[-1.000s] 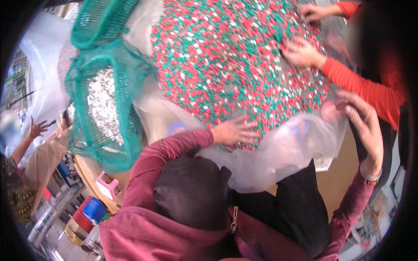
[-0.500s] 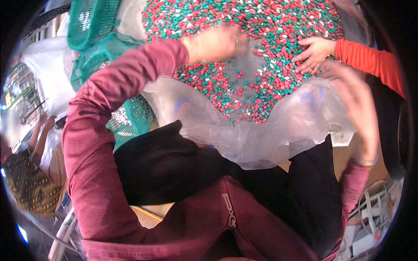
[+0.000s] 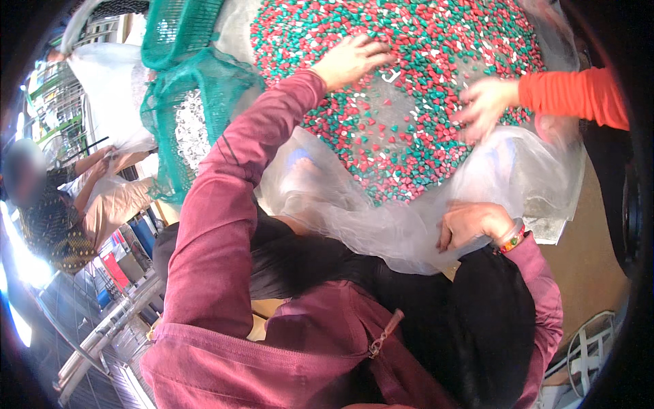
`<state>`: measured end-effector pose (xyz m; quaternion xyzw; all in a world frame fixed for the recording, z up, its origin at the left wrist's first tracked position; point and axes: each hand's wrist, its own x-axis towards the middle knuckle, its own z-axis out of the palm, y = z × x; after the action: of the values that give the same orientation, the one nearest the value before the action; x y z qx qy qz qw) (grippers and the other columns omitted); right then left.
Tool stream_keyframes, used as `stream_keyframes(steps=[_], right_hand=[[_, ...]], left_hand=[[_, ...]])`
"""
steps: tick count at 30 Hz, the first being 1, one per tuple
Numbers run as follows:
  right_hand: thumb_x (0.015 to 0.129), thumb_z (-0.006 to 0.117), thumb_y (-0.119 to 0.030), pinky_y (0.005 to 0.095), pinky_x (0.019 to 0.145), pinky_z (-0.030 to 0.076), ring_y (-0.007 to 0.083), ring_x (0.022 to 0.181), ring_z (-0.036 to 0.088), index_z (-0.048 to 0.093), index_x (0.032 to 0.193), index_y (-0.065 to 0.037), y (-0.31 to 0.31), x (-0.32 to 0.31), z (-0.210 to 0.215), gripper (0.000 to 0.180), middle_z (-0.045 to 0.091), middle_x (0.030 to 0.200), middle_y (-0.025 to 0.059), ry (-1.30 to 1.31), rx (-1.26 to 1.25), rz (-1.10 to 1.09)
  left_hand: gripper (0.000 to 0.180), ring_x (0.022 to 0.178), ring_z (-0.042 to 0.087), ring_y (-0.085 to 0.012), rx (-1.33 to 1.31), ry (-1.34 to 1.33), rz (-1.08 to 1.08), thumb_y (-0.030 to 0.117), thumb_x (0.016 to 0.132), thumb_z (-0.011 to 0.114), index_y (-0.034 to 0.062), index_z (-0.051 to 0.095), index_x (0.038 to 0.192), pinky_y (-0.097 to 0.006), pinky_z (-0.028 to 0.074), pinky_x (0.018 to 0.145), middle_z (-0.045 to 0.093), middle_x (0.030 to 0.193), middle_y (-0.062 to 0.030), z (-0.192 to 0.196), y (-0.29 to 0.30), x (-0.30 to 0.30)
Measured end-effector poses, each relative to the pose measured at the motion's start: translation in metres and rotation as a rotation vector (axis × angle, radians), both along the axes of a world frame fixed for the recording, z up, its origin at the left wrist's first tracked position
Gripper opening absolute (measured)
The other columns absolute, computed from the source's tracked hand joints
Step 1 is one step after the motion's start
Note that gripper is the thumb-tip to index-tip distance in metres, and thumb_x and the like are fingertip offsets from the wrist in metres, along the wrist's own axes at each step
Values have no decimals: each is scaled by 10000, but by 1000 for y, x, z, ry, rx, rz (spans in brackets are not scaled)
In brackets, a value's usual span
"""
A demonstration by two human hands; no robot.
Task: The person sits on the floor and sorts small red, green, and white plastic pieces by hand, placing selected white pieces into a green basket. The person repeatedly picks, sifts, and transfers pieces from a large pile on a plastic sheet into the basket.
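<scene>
Small red, green and white pieces point(image 3: 436, 34) lie in a wide heap on a sheer white mesh cloth point(image 3: 381, 232). My left hand point(image 3: 351, 63) is over the far left part of the heap, its fingers stretched and slightly apart, holding nothing. At the cloth's near right edge, my right hand point(image 3: 473, 223) has its fingers bent down and closed on the mesh. Thinly scattered pieces show the grey surface beneath. A small white bent piece point(image 3: 391, 75) lies by my left fingertips.
A co-worker's blurred hand point(image 3: 488, 105), in an orange-red sleeve, reaches over the heap from the right. Left of the heap stand a green basket point(image 3: 178, 31) and a green mesh bag point(image 3: 163, 102) with whitish contents. Another person point(image 3: 61, 218) sits at far left, handling white cloth.
My left hand has opened from a curled shape. My right hand has come inward and down to the cloth's near edge. The whole view has shifted, and the co-worker's hand has moved.
</scene>
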<state>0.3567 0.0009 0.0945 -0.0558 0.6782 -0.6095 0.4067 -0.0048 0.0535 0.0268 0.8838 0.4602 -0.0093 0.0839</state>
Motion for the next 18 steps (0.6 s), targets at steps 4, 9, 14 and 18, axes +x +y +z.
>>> stream_keyframes(steps=[4, 9, 14, 18], right_hand=[[815, 624, -213, 330, 901, 472, 253, 1054, 620, 698, 1077, -82, -9, -2, 17, 302, 683, 1089, 97, -5, -315, 98], [846, 598, -163, 345, 917, 461, 257, 1076, 605, 637, 1159, -45, -7, -4, 29, 337, 649, 1152, 125, 10, -305, -42], [835, 536, -92, 360, 920, 460, 280, 1056, 615, 633, 1121, 7, 0, -16, 59, 318, 660, 1090, 180, -46, -32, -293], [835, 525, -81, 384, 895, 474, 307, 1005, 635, 631, 1112, 11, 23, -27, 106, 311, 668, 1033, 189, -14, 259, -314]], left_hand=[[250, 1000, 581, -313, -337, -100, -113, 86, 786, 595, 71, 568, 1034, -394, 493, 877, 595, 1010, -131, 10, -74, 22], [296, 1103, 497, -230, -459, -19, -52, 139, 785, 615, 136, 555, 1074, -368, 468, 908, 502, 1090, -56, -7, -193, 3], [602, 1120, 492, -301, -356, -98, 346, 101, 747, 677, 134, 453, 1305, -401, 457, 940, 491, 1211, -94, -21, -211, -24], [583, 1116, 499, -364, -243, -97, 550, 92, 763, 655, 76, 418, 1296, -435, 448, 938, 493, 1198, -166, -31, -224, -5]])
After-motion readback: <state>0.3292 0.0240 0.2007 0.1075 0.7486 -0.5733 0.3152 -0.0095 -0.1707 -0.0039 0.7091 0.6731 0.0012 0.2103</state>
